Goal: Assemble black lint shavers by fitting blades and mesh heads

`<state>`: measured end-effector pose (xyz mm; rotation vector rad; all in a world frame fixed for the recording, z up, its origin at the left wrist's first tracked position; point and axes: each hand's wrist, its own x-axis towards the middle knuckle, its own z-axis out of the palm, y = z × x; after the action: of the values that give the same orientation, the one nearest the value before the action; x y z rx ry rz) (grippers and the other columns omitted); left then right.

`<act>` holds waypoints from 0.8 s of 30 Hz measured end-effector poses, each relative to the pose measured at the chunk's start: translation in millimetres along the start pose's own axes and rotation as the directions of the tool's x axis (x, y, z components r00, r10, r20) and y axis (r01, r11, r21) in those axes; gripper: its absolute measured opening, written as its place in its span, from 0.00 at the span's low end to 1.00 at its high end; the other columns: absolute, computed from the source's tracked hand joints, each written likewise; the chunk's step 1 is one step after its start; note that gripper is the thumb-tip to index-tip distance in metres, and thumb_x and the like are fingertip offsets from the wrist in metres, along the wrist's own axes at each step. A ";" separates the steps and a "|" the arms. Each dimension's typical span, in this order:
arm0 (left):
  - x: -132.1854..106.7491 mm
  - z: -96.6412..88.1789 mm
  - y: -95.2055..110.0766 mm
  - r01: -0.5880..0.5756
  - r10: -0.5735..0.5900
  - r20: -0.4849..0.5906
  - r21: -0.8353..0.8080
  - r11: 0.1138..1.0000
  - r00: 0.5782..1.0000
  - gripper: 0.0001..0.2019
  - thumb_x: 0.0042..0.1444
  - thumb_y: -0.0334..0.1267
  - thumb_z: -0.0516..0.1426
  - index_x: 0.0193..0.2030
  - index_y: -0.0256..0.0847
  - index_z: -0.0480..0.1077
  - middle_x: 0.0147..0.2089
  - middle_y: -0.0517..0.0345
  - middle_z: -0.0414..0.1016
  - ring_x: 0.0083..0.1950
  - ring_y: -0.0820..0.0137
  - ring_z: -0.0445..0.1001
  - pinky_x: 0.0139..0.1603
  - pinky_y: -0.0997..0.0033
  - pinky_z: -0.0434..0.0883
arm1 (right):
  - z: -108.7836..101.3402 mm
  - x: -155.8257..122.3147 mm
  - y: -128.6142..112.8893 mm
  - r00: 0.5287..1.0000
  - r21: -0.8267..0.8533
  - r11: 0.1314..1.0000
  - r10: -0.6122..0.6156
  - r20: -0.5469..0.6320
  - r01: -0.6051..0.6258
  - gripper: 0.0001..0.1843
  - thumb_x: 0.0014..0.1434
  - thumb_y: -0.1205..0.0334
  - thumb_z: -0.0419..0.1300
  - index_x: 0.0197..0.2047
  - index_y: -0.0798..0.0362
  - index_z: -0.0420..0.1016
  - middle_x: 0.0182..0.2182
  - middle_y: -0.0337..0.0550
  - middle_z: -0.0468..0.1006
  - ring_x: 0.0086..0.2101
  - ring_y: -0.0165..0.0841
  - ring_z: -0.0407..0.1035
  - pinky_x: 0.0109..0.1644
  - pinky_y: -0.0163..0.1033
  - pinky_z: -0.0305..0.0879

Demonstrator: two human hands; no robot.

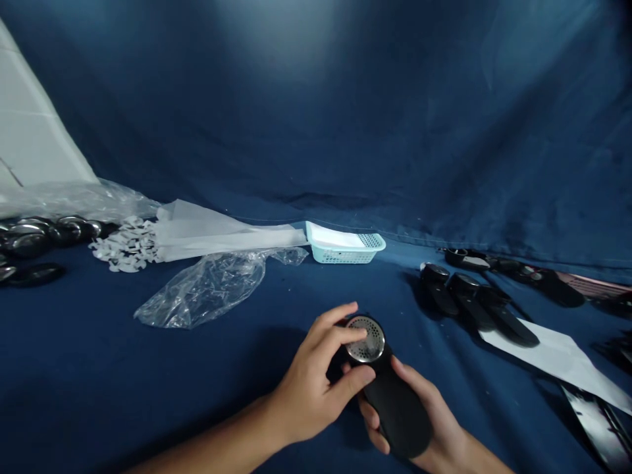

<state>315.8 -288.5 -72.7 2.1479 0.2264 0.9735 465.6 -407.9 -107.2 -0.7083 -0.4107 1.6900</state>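
A black fabric shaver (399, 408) with a round, perforated metal head lies tilted in front of me, its head pointing away. My right hand (434, 411) is wrapped around its handle from below and the right side. At the head end, my left hand (316, 378) grips around the metal guard (364, 340). One left finger rests on the perforated face, and the thumb is by the guard's near edge. The left fingers behind the head are partly hidden.
A light blue basket (345, 255) with white paper stands at the back. Left of it lie white bags (207, 234), crumpled clear plastic (207, 289) and black round-ended items (29, 240). More black shavers (469, 296) and a white sheet (563, 355) lie at right.
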 end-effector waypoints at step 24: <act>9.4 -8.1 1.9 0.208 -0.175 0.162 -0.217 0.954 0.971 0.21 0.56 0.37 0.58 0.56 0.43 0.62 0.55 0.49 0.72 0.53 0.59 0.73 0.54 0.57 0.71 | 1.0 -1.8 -2.1 0.994 -0.104 0.988 -0.107 0.035 0.110 0.22 0.66 0.55 0.47 0.60 0.56 0.54 0.31 0.55 0.79 0.26 0.37 0.73 0.33 0.40 0.63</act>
<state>316.4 -281.2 -62.5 1.9294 0.2345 0.6966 466.7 -409.0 -104.8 -0.7264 -0.5535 1.5858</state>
